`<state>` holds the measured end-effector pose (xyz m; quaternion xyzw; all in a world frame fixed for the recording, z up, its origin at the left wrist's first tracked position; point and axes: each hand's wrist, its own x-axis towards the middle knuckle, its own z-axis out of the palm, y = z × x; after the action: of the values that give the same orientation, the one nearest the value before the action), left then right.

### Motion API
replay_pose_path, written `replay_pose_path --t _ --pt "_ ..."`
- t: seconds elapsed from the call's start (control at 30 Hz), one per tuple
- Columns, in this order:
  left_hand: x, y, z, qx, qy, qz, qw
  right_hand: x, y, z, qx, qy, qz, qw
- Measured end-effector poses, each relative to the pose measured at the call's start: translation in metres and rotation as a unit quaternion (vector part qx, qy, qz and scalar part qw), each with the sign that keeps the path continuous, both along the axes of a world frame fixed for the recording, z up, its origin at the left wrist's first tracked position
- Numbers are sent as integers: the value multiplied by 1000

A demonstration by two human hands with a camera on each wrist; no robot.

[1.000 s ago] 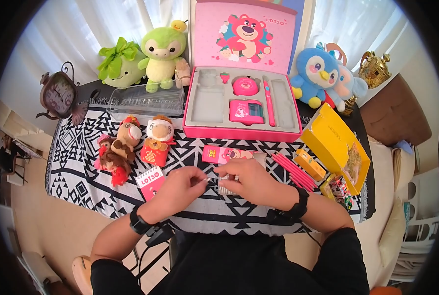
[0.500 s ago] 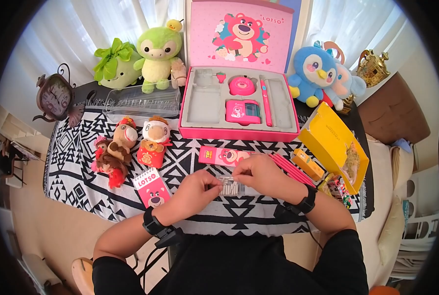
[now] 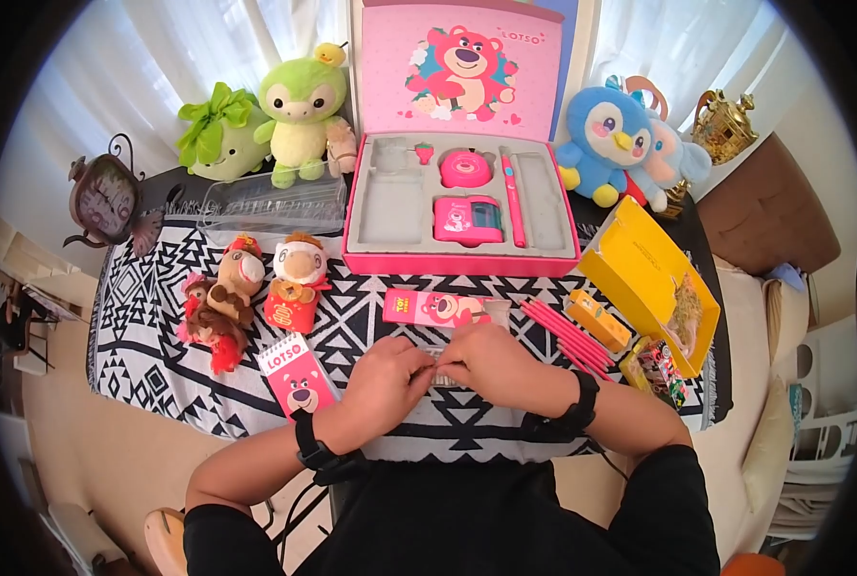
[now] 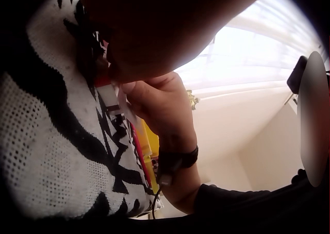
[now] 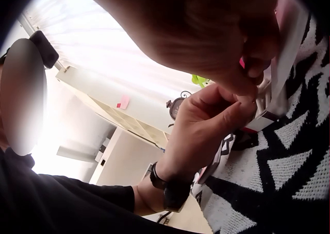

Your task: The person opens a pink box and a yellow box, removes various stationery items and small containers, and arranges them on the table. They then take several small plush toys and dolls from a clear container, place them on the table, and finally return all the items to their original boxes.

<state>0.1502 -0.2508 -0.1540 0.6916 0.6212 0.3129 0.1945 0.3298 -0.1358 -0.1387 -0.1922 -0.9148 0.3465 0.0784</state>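
Both hands meet at the front middle of the table. The left hand (image 3: 388, 386) pinches a tiny pale stick, its end just showing at the fingertips in the right wrist view. Curled thumb and fingers of the right hand (image 3: 491, 360) pinch at the same spot, against the left fingertips; most of the stick is hidden there. Right under the fingers lies a small clear case (image 3: 445, 381) of short white sticks (image 5: 265, 93), largely covered by the hands. Behind the hands lies a pink bear-print pack (image 3: 438, 307). A Lotso notepad (image 3: 299, 374) lies beside the left wrist.
A pink gift box (image 3: 462, 261) stands propped with its lid up. Pink pencils (image 3: 568, 338), a yellow-orange box (image 3: 596, 320) and an open yellow box (image 3: 640, 264) are at right. Small plush toys (image 3: 237, 274) sit at left, with a clear tray (image 3: 275, 206) behind.
The hands were apart, first with a white piece in the left fingers, then over the case with its white sticks showing. Now the fingertips have come together above it.
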Motion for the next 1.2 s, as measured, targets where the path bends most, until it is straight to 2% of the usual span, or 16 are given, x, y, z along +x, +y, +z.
replay_pose_path --t 0.13,0.2,0.4,1.03,1.2 --pt "-1 -1 1 -14 -9 5 1000 6 7 -6 52 31 -6 998" --pt "-3 -2 0 -9 -9 0 1000 10 3 -3 77 -21 -13 997" --pt "-2 -2 -1 2 -7 -7 1000 9 -5 2 73 -50 -28 996" --pt "-2 -2 2 4 10 -19 1000 3 1 -1 101 -44 -1 994" --pt "-3 -1 1 6 14 -23 1000 -2 2 -7 123 -81 -3 989"
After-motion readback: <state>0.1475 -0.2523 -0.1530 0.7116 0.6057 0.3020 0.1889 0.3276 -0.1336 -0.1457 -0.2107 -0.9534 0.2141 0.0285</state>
